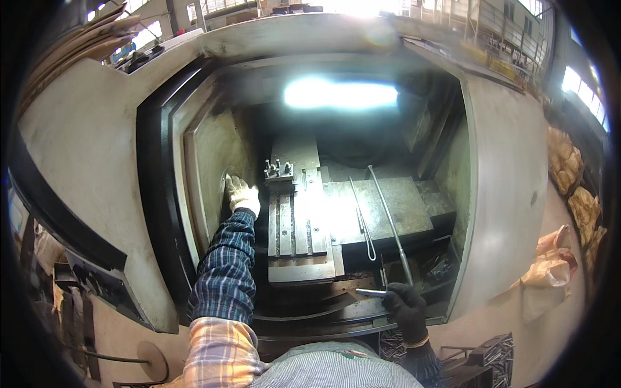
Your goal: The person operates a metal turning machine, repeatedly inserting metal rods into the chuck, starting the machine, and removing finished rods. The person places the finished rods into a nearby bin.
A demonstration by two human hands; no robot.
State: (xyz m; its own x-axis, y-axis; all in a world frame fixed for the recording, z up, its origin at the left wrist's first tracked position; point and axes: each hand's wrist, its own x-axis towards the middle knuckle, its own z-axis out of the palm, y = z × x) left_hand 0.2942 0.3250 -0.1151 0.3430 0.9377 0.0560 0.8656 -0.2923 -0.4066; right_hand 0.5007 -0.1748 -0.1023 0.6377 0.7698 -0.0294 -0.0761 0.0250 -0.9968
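Two gloved hands reached into one pale metal machine (pixel 504 194).
At left, one white-gloved left hand (pixel 242 194) was beside the upright inner wall (pixel 210 158), its fingers partly extended; whether they held anything could not be told. Next came one silver grooved metal bed (pixel 284 223) bearing one block with several upright bolts (pixel 279 172), then two thin metal rods, one looped (pixel 361 215), one straight (pixel 391 221), across a flat grey plate (pixel 407 202). At right, one black-gloved right hand (pixel 406 312) had its fingers closed around one short silver metal bar (pixel 370 293), near the opening's front edge.
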